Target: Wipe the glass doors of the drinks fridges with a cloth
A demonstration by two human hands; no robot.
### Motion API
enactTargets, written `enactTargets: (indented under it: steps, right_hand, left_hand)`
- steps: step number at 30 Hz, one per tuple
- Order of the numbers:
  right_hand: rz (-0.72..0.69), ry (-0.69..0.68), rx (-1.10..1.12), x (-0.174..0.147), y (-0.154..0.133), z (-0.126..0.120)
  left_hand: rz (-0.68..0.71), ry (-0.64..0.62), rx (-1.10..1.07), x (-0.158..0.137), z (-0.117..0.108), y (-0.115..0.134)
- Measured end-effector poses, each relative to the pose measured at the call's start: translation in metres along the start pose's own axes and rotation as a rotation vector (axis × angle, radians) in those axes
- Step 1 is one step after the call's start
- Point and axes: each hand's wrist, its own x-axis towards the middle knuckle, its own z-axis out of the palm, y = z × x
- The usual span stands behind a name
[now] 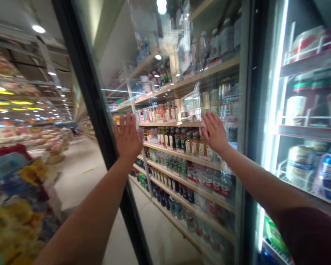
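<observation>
A glass cooler door (165, 176) with a black frame stands swung out in front of me. My left hand (128, 138) lies flat against the glass beside the frame's left bar, fingers stretched upward and holding nothing. Farther right, my right hand (215, 132) presses on the same pane. Its fingers are bent over a small white wad (203, 127), maybe cloth or tissue, mostly hidden under them. Reflected lights show on the pane's upper part.
Through the glass, wooden shelves (209, 161) carry rows of bottles (194, 145). At right, the lit cooler's wire racks (306, 130) hold cans (329, 176) and bottles. Blurred packaged goods (19, 206) stand at left, beside a pale aisle floor (79, 173).
</observation>
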Motion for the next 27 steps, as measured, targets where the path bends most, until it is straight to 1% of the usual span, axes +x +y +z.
enactTargets:
  steps: [2, 3, 4, 6, 7, 8, 9, 13, 14, 15, 16, 19, 20, 21, 22, 23, 25, 27]
  right_hand:
    - [0.145, 0.13, -0.044, -0.021, 0.006, 0.001]
    - [0.173, 0.16, -0.056, -0.039, 0.007, 0.003]
    - [0.156, 0.163, -0.063, -0.058, 0.007, 0.004]
    - [0.056, 0.056, -0.064, -0.092, 0.011, 0.005]
    - [0.032, 0.009, -0.06, -0.102, 0.016, 0.003]
    - [0.032, -0.017, -0.054, -0.104, 0.023, 0.0]
    - [0.059, -0.01, -0.046, -0.099, 0.031, -0.003]
    - [0.296, 0.19, -0.03, -0.058, 0.067, -0.013]
    - [0.331, 0.217, -0.029, -0.057, 0.072, -0.013]
    - [0.35, 0.227, -0.029, -0.063, 0.075, -0.013]
    - [0.353, 0.225, -0.032, -0.077, 0.074, -0.011]
    - [0.326, 0.194, -0.069, -0.141, 0.065, -0.004]
    - [0.321, 0.161, -0.082, -0.159, 0.062, -0.002]
    - [0.311, 0.151, -0.092, -0.17, 0.061, -0.001]
    - [0.315, 0.153, -0.097, -0.172, 0.061, -0.002]
    - [0.329, 0.164, -0.095, -0.165, 0.061, -0.003]
    - [0.362, 0.21, -0.07, -0.133, 0.064, -0.006]
    - [0.372, 0.208, -0.021, -0.095, 0.062, -0.007]
  left_hand:
    - [0.019, 0.016, 0.007, 0.001, 0.0, -0.001]
    - [0.031, 0.025, 0.005, 0.001, 0.0, -0.001]
    - [0.038, 0.033, 0.0, 0.001, 0.001, -0.002]
    - [0.041, 0.038, -0.004, 0.001, 0.0, -0.001]
    - [0.036, 0.034, -0.002, 0.001, -0.001, 0.0]
    - [0.028, 0.028, 0.003, 0.001, -0.002, 0.001]
    - [0.021, 0.021, 0.01, 0.001, -0.003, 0.001]
    - [-0.004, -0.013, 0.032, 0.002, -0.005, 0.003]
    - [-0.008, -0.02, 0.036, 0.002, -0.005, 0.003]
    - [-0.011, -0.026, 0.038, 0.002, -0.005, 0.002]
    - [-0.012, -0.029, 0.036, 0.002, -0.004, 0.002]
    - [-0.016, -0.017, 0.019, 0.002, -0.004, 0.002]
    - [-0.014, -0.014, 0.013, 0.002, -0.003, 0.002]
    - [-0.013, -0.012, 0.007, 0.002, -0.003, 0.002]
    - [-0.013, -0.016, -0.001, 0.002, -0.003, 0.002]
    - [-0.015, -0.023, -0.013, 0.002, -0.003, 0.003]
    - [-0.035, -0.041, -0.049, 0.002, -0.004, 0.004]
    - [-0.059, -0.07, -0.082, 0.003, -0.005, 0.005]
